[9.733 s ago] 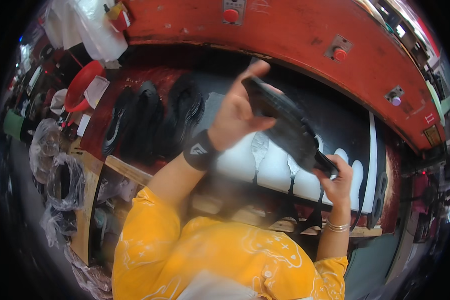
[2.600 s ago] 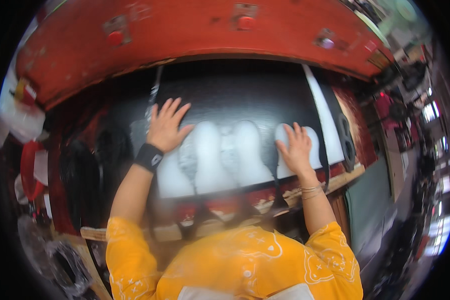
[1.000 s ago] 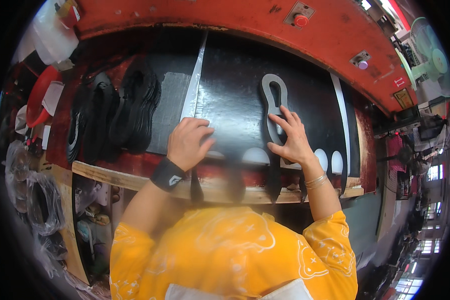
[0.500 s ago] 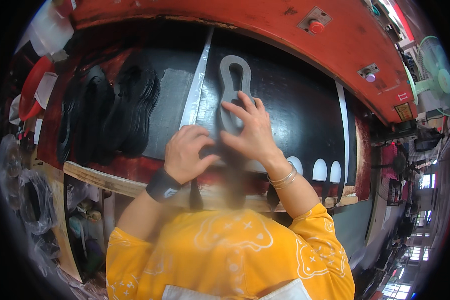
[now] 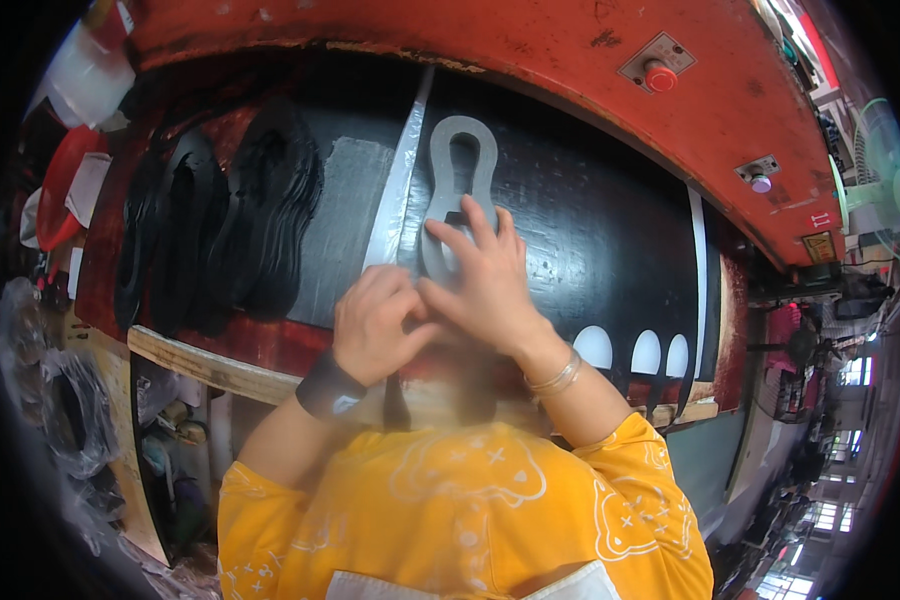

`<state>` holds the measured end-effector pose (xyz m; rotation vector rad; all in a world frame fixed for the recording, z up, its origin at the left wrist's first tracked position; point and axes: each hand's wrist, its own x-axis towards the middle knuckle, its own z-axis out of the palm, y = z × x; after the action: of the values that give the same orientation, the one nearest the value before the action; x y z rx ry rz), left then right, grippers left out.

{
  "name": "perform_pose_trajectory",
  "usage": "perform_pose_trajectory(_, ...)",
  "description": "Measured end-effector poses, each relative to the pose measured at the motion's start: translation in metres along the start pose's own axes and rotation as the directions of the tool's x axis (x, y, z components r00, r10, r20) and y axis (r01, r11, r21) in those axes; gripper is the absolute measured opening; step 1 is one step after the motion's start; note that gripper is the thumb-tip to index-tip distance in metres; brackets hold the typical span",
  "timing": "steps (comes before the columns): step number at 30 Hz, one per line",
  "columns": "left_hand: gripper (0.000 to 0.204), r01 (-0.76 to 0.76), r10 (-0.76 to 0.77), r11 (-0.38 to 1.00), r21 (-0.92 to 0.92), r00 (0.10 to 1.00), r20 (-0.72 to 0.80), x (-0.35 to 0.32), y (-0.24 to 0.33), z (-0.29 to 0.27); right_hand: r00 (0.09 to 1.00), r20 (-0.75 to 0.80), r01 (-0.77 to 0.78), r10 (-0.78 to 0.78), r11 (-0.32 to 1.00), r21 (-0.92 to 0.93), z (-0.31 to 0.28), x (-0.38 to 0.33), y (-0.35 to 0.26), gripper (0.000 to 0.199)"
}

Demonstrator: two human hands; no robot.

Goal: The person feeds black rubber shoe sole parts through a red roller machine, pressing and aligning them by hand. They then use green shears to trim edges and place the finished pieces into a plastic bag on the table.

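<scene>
A grey sole-shaped metal cutting die [image 5: 458, 180] lies on a black sheet [image 5: 590, 250] spread over the press bed. My right hand [image 5: 480, 280] rests flat on the die's near end, fingers spread. My left hand [image 5: 375, 325], with a black wristband, sits curled right beside it at the sheet's left edge, touching the right hand. What the left fingers grip is hidden. Three sole-shaped holes [image 5: 635, 350] show white in the sheet at the near right.
A red press head [image 5: 570, 60] with red buttons arches over the bed. Stacks of black cut soles [image 5: 220, 240] lie on the left. A wooden ledge [image 5: 200, 365] runs along the front. Plastic bags and a red basin sit at the far left.
The die and my right hand have slid left across the black sheet, toward my left hand. Both hands are now together at the sheet's left part.
</scene>
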<state>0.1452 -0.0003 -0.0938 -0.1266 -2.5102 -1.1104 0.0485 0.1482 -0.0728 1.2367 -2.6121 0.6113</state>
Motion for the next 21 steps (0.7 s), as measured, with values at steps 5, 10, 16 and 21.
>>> perform_pose_trajectory(5, 0.021, -0.056, 0.057, 0.998, 0.026, 0.998, -0.036, 0.021, -0.004, 0.000, 0.977, 0.014, -0.214, 0.213, 0.976, 0.035, -0.047, -0.031, 0.066, 0.067)
perform_pose_trajectory(10, 0.018, 0.017, -0.017, 0.990, -0.143, 1.000, 0.005, 0.025, 0.018, 0.012, 0.911, 0.003, -0.389, 0.412, 0.864, -0.320, -0.049, -0.051, 0.129, 0.062)
perform_pose_trajectory(16, 0.031, 0.044, -0.043, 0.999, -0.003, 0.986, 0.160, 0.033, 0.039, 0.059, 0.919, -0.109, -0.395, 0.380, 0.867, -0.304, -0.025, -0.005, 0.183, 0.055)
perform_pose_trajectory(21, 0.031, 0.125, -0.140, 0.978, 0.170, 0.986, 0.085, 0.069, 0.017, 0.086, 0.535, -0.820, -0.221, 0.203, 0.971, 0.096, -0.099, 0.008, 0.263, 0.052)
